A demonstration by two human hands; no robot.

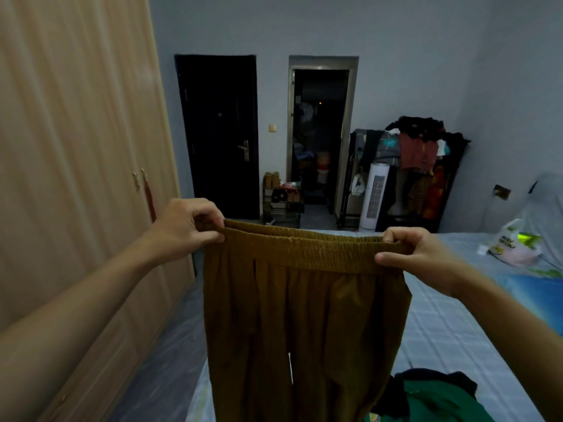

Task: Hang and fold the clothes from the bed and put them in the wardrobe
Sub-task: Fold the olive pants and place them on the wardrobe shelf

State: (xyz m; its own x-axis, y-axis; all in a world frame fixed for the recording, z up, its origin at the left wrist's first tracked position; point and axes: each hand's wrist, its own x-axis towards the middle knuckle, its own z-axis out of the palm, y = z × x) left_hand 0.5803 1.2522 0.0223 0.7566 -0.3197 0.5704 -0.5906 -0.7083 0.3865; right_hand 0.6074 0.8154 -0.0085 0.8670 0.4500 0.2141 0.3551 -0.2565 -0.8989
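Holding up brown trousers at frame centre, left hand and right hand each pinching a waistband end. Readying a fold, seemingly; next needing legs brought together. Wardrobe waiting, closed, upper left.

— What is standing along the far wall?
— A dark closed door and an open doorway are sitting side by side. A white tower fan is standing beside a loaded clothes rack.
— Anything else?
— A shoe rack is sitting between the doors.
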